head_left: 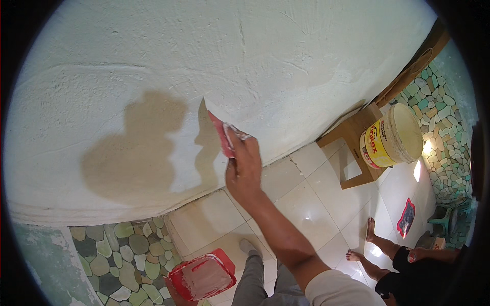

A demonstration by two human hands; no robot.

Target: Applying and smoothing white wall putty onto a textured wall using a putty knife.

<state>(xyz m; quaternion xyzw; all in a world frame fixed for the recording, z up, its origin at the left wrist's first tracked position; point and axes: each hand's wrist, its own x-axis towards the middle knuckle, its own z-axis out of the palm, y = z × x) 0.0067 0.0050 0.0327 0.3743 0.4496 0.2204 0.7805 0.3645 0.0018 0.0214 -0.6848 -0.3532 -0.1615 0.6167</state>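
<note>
My right hand (244, 166), its arm stretched up and forward, is closed around a red plaster spreader (222, 133) with whitish paste smeared on it. The spreader's edge is up against the white plastered wall (286, 71), which has ridges and rough patches. Down at the lower left, my left hand (177, 291) grips the side of a red plastic tub (229, 255). Pale, pinkish-looking paste (206, 278) coats the inside of the tub. Part of the left hand is hidden by the tub and the picture's edge.
A yellow and white paint bucket (378, 140) stands on a brown stool (352, 145) by the wall at right. Another person's bare legs (385, 247) show at lower right, near a red-edged dark mat (406, 218). Pebble-patterned stone (127, 255) borders the pale floor tiles (301, 204).
</note>
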